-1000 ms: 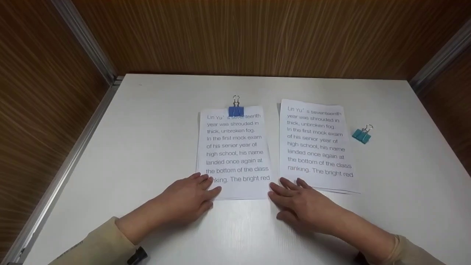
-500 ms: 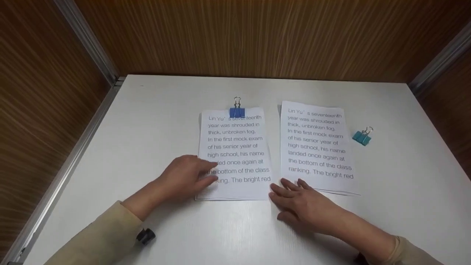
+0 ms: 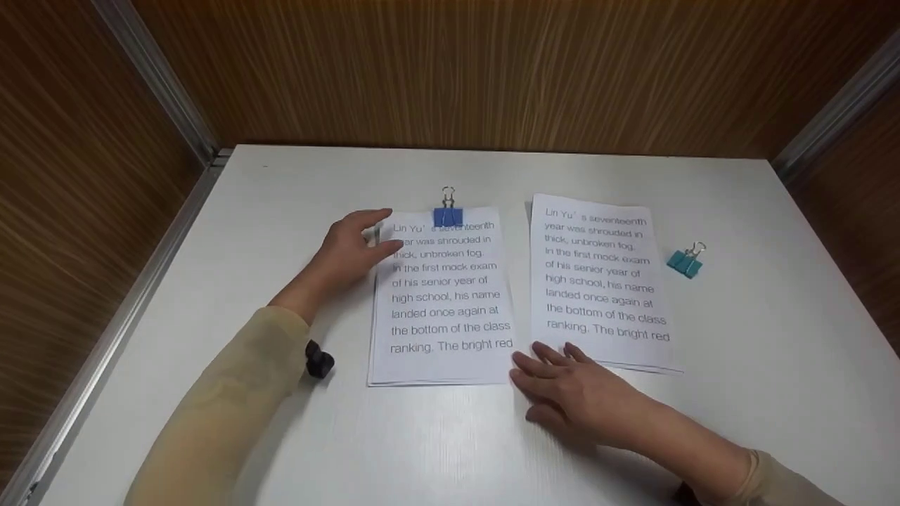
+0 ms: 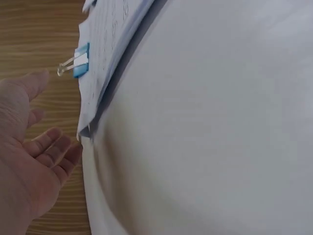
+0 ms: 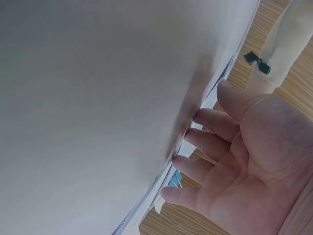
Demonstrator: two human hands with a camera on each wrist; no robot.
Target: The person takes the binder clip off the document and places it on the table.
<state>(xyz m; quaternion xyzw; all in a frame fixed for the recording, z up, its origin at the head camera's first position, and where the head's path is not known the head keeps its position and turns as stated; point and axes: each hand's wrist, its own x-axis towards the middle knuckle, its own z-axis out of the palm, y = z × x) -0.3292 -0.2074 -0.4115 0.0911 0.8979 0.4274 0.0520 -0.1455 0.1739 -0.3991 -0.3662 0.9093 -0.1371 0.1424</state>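
The left hand point(image 3: 348, 246) keeps its thumb and forefinger spread apart and holds nothing; whether it touches the paper, I cannot tell. Directly to its right lies a white stack of printed paper sheets point(image 3: 443, 299), with a blue binder clip with silver wire handles point(image 3: 448, 217) on its top edge. The right hand point(image 3: 583, 400) has loosely extended fingers and grips nothing. Just beyond it lies a second white printed stack point(image 3: 598, 281), and farther to its right a teal binder clip point(image 3: 685, 263) rests on the white tabletop point(image 3: 436, 443).
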